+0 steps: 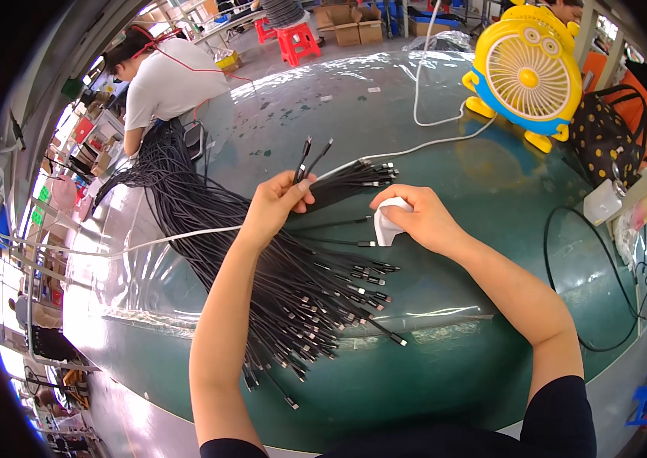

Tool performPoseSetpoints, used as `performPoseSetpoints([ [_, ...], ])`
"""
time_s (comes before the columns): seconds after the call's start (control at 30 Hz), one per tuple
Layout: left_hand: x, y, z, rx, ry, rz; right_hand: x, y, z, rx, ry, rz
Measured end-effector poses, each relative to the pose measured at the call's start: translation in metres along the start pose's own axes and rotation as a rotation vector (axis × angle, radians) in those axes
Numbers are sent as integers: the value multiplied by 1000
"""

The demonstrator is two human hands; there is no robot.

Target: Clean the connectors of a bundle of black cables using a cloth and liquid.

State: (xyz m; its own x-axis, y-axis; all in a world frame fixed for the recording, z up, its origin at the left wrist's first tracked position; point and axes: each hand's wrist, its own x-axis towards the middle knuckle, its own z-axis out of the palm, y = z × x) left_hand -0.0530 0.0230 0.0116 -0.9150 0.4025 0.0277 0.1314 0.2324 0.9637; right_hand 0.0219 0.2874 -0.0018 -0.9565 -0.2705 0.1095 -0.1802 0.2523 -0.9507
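Note:
My left hand (pixel 274 204) is closed, pinching black cables (pixel 302 169) whose connector ends stick up above the fingers. In my right hand (pixel 419 217) is a white cloth or tissue (pixel 390 223), gripped between thumb and fingers. A large bundle of black cables (pixel 209 214) runs from the far left under my left forearm. Their metal-tipped ends fan out over the green table below my hands. A smaller group of cable ends (pixel 361 177) lies beyond, between the two hands. One cable end points toward the white cloth; whether they touch I cannot tell.
A yellow and blue cartoon-shaped fan (pixel 529 76) stands at the far right, with its white cord (pixel 430 146) across the green table (pixel 445 382). Nearby are a dotted black bag (pixel 606 133) and a looped black cord (pixel 548 252). A person in white (pixel 171 80) sits at far left.

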Motion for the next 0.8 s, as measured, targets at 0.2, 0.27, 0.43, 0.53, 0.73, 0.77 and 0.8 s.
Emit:
performPoseSetpoints([
  [0.2,-18,0,-2,-91,-47,-31,25,-14,23,9,51,-139],
  [0.27,-24,5,1,-94,-19,-65,31,-20,32,236,81,-96],
  [0.43,-32,8,3,-114,6,-75,34,-32,30,165,132,-158],
  [0.53,-33,6,-1,-137,-28,-53,36,-33,29,-14,88,-176],
  [0.73,-34,6,-4,-163,-41,-38,37,-33,34,-145,111,-211],
  [0.77,-35,8,1,-124,-14,5,36,-37,35,-205,113,-231],
  [0.8,-36,10,10,-80,51,103,35,-40,37,-263,116,-251],
])
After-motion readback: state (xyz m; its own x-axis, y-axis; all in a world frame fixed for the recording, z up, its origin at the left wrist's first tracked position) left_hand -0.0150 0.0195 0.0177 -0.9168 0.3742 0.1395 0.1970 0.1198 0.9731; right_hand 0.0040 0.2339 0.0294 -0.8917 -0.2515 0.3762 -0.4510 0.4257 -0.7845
